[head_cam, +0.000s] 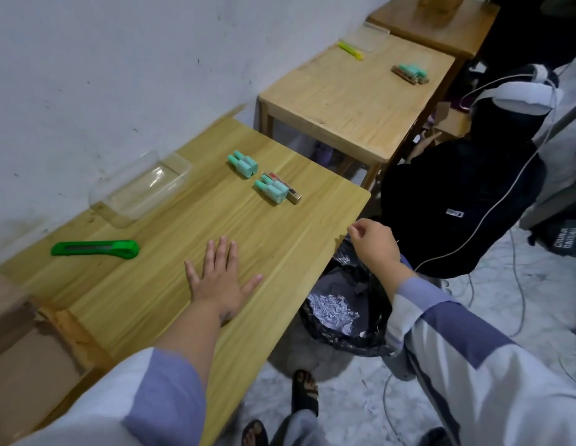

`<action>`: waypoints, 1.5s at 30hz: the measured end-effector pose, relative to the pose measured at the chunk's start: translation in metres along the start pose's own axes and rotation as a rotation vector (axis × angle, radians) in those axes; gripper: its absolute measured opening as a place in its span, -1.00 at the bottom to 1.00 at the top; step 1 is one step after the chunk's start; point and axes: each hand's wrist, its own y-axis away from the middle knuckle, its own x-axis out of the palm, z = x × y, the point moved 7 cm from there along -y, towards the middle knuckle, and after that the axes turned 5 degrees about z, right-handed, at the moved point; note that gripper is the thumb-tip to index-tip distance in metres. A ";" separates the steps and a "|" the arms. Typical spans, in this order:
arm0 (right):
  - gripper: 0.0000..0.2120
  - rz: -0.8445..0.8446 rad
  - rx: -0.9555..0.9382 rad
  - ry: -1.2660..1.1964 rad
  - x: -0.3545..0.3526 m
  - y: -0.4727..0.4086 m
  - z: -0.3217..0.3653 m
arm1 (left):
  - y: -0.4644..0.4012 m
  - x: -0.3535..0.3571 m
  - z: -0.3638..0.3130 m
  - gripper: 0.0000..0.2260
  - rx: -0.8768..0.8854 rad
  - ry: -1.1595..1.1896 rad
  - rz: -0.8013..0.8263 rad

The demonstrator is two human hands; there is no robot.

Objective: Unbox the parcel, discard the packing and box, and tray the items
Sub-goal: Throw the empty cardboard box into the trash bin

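My left hand (220, 273) lies flat on the wooden table (151, 284), fingers spread, holding nothing. My right hand (375, 244) hovers past the table's right edge, above a black bin bag (344, 320) with shredded paper inside; its fingers are loosely curled and nothing shows in them. Two teal bottles (243, 162) lie at the table's far side. A second group of teal bottles (272, 189) lies beside a small brown and red item (288, 189). A clear plastic tray (141, 191) stands empty by the wall.
A green box cutter (95, 248) lies at the left of the table. Cardboard (19, 365) sits at the lower left. A second table (354, 101) holds similar items. A person in black (466, 194) sits at the right. Cables run over the floor.
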 end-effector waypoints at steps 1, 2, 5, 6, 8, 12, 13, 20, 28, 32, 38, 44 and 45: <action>-0.76 0.018 -0.012 -0.003 0.003 0.003 0.007 | 0.001 -0.001 0.000 -0.24 0.000 0.001 0.021; -0.76 0.037 -0.024 -0.007 0.005 0.006 0.014 | 0.001 -0.003 0.000 -0.25 0.001 0.003 0.044; -0.77 0.098 -0.090 -0.010 0.011 0.017 0.045 | 0.004 -0.017 0.003 -0.33 0.030 0.080 0.079; -0.76 0.117 -0.118 -0.014 0.014 0.020 0.057 | 0.006 -0.024 0.006 -0.37 0.048 0.142 0.071; -0.76 0.143 -0.177 -0.010 0.018 0.030 0.084 | 0.015 -0.042 0.015 -0.48 0.079 0.313 0.033; -0.75 0.207 -0.333 0.017 0.033 0.053 0.149 | 0.047 -0.073 0.057 -0.62 0.028 0.543 -0.073; -0.75 0.222 -0.379 0.017 0.038 0.061 0.167 | 0.057 -0.080 0.070 -0.65 0.008 0.561 -0.113; -0.76 0.326 -0.695 0.003 0.080 0.132 0.295 | 0.141 -0.109 0.179 -0.71 -0.186 0.599 -0.367; -0.76 0.503 -0.977 0.076 0.139 0.214 0.389 | 0.234 -0.064 0.284 -0.70 -0.534 0.556 -0.500; -0.53 0.606 -1.002 0.199 0.171 0.235 0.398 | 0.258 -0.034 0.316 -0.53 -0.701 0.546 -0.498; -0.31 0.673 -0.956 0.277 0.194 0.236 0.385 | 0.256 0.017 0.333 -0.42 -0.731 0.952 -0.504; -0.33 0.624 -0.953 0.162 0.180 0.222 0.386 | 0.247 0.010 0.323 -0.26 -0.679 1.019 -0.538; -0.33 0.596 -0.956 0.158 0.175 0.220 0.385 | 0.245 0.005 0.320 -0.22 -0.666 0.999 -0.534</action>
